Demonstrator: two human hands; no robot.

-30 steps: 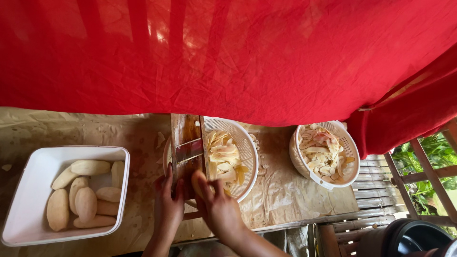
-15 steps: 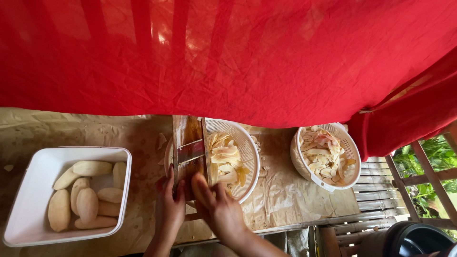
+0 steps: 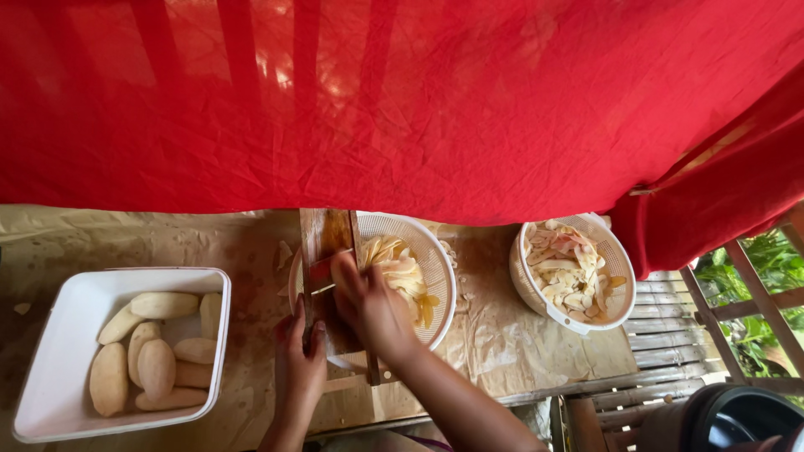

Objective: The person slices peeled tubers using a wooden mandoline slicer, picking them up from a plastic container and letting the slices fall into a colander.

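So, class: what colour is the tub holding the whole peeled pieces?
White; the tub shows clearly in the head view.

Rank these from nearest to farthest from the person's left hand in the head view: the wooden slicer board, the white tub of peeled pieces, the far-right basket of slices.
1. Wooden slicer board: gripped by the left hand.
2. White tub: to the left.
3. Far-right basket: beyond the right hand.

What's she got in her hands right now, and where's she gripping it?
The left hand grips the wooden slicer board by its left edge, near its lower end. The right hand presses down on the board; what is under it is hidden.
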